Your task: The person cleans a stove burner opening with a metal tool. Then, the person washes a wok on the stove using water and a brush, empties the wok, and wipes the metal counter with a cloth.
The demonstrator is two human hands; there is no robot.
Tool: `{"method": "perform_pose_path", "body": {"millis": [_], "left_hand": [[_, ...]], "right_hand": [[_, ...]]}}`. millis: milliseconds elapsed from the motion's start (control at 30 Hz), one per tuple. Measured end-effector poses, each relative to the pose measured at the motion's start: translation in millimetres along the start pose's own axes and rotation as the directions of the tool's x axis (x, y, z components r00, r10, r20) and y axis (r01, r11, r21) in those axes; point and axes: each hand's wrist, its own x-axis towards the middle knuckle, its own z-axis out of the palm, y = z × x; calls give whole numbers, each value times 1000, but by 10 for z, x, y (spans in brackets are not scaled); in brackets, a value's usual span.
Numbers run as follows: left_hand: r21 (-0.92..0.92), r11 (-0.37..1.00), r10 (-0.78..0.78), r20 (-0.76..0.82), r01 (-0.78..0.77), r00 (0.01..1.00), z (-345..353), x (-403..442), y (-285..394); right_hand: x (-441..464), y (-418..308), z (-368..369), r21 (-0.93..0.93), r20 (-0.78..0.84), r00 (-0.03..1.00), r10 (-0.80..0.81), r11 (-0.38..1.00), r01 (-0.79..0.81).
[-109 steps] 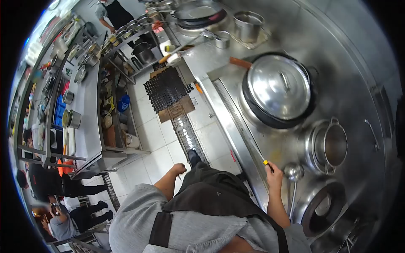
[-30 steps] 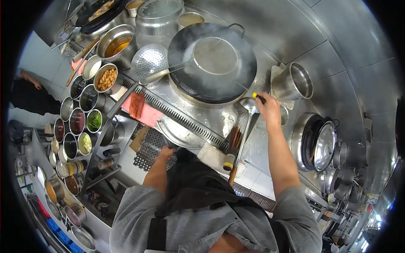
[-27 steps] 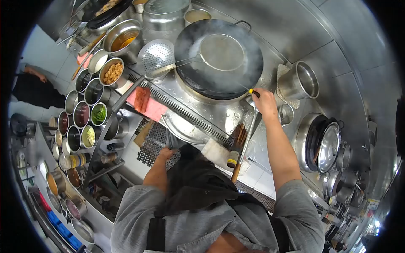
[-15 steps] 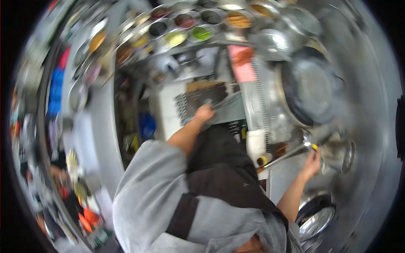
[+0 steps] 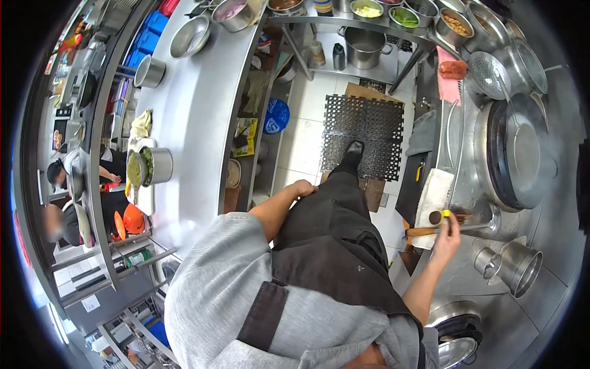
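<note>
Both my hands are apart: the right hand [image 5: 447, 237] pinches a yellow-banded tool [image 5: 447, 214]; the left hand [image 5: 303, 187] is half curled beside my apron [image 5: 319, 277], holding what I cannot tell. If my right wrist swings carelessly, it could knock the ladle [image 5: 424, 232] from the white cloth [image 5: 435, 192].

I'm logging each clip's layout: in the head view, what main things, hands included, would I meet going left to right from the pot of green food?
Pot of green food → blue round item → left hand → black perforated mat → grey cloth → right hand → dark wok.
</note>
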Motion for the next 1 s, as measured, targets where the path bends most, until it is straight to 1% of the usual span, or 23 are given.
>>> {"method": "perform_pose_path", "body": {"millis": [33, 67, 100, 133, 167, 200, 233, 267, 300, 333, 367, 400, 433, 467, 533, 600, 633, 667, 733, 800, 867, 933, 1000], "left_hand": [[-155, 984, -79, 39, 84, 996, -49, -161, -25], [151, 971, 200, -70, -187, 977, 13, 52, -188], [40, 990, 141, -184, -136, 973, -84, -135, -15], [-195, 956, 162, -280, -222, 946, -203, -353, 216], [-346, 841, 296, -347, -415, 890, -196, -273, 303], [-433, 781, 332, -321, -450, 887, -350, -449, 599], [-474, 717, 425, -285, -512, 859, -427, -519, 824], [-613, 599, 502, -216, -516, 838, -500, -611, 1003], [-859, 399, 500, -89, -320, 861, -560, -752, 1174], [-968, 208, 574, 3, -143, 819, -656, -818, 1247], [-996, 67, 584, -9, -59, 812, -704, -744, 1255], [-996, -76, 589, -10, 43, 808, -685, -658, 1236], [-984, -171, 521, -45, 52, 852, -674, -505, 1167], [-963, -264, 491, -84, 56, 867, -704, -336, 1044], [-936, -346, 456, -116, 56, 883, -836, -59, 763], [-924, -374, 279, -32, 78, 960, -1029, 122, 514], [-949, -314, 202, -39, 27, 979, -1053, 321, 338], [-971, -240, 161, -48, -8, 986, -1065, 552, 117], [-987, -154, -145, -26, -48, 989, -1195, 861, -197], [-978, -176, -288, -56, -110, 956, -1286, 1233, -629], [-980, -165, -390, -38, -111, 920, -1493, 1474, -1008], [-982, -124, -419, -76, -140, 905, -1646, 1691, -1408], [-939, -274, -445, -70, -210, 893, -1844, 1825, -1641]], "right_hand": [[-33, -24, 138, -1, 71, 997, 13, 1000, -13], [-68, -54, 273, -6, 138, 990, 29, 1000, -28], [-122, -470, 415, 7, 140, 986, 88, 996, -89], [-148, -860, 547, 18, 141, 979, 147, 988, -151], [-160, -714, 726, 157, 216, 945, 247, 946, -283], [-188, -823, 895, 167, 240, 952, 189, 958, -232], [-203, -974, 1073, 189, 289, 937, 195, 948, -255], [-226, -1118, 1249, 205, 340, 919, 202, 937, -282], [-252, -1182, 1441, 148, 374, 910, 177, 958, -247], [-262, -1235, 1661, 99, 405, 902, 151, 973, -207], [-254, -1353, 1872, 85, 495, 854, 162, 969, -233], [-268, -1270, 2121, 94, 459, 879, -131, 991, 99], [-229, -1369, 2290, 30, 560, 821, -112, 993, 115], [-212, -1276, 2524, 29, 589, 790, -169, 982, 189], [-114, -1303, 2863, 5, 667, 721, -190, 968, 250], [-6, -1257, 3061, -55, 702, 709, -75, 986, 159], [44, -1227, 3192, -100, 719, 695, 7, 990, 95], [75, -1143, 3278, -103, 724, 689, 18, 991, 82], [130, -845, 3288, -183, 693, 713, 106, 983, 33], [121, -458, 3228, -226, 681, 719, 141, 974, 23], [120, -184, 3110, -378, 698, 667, 260, 925, 35], [155, -76, 2992, -450, 688, 646, 329, 893, 24], [189, -6, 2941, -509, 678, 627, 383, 860, 25]]}}
